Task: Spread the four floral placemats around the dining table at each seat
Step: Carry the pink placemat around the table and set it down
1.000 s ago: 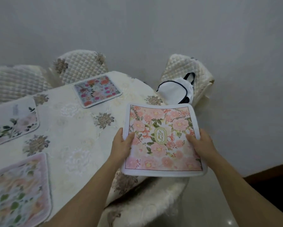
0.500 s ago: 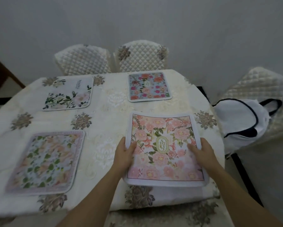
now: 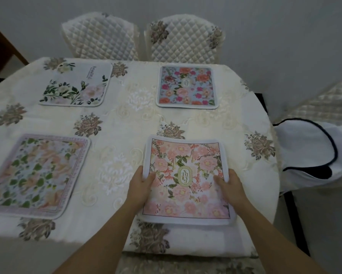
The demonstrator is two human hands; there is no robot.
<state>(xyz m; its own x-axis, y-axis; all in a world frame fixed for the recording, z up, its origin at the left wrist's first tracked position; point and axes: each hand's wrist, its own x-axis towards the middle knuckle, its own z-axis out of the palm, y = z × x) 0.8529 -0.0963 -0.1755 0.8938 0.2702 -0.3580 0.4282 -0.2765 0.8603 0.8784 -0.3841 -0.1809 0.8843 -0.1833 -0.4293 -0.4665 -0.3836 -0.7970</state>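
Observation:
A pink floral placemat (image 3: 188, 161) is at the near right of the dining table (image 3: 138, 123), its near edge hanging over the table's front edge. My left hand (image 3: 140, 184) grips its left side, thumb on top. My right hand (image 3: 230, 183) grips its right side the same way. Three other placemats lie flat on the cream tablecloth: a green-and-peach one (image 3: 35, 175) at the near left, a white one with green leaves (image 3: 77, 87) at the far left, and a blue one with red and pink flowers (image 3: 187, 87) at the far right.
Two quilted cream chairs (image 3: 100, 34) (image 3: 184, 36) stand at the table's far side against the wall. Another quilted chair (image 3: 324, 99) at the right carries a white bag with dark trim (image 3: 308, 153). A chair seat (image 3: 166, 264) shows below the table's front edge.
The view has swung left from the table's right end to face the table squarely. The pink placemat, held in both hands throughout, has come from beyond the table's edge down over the near-right seat.

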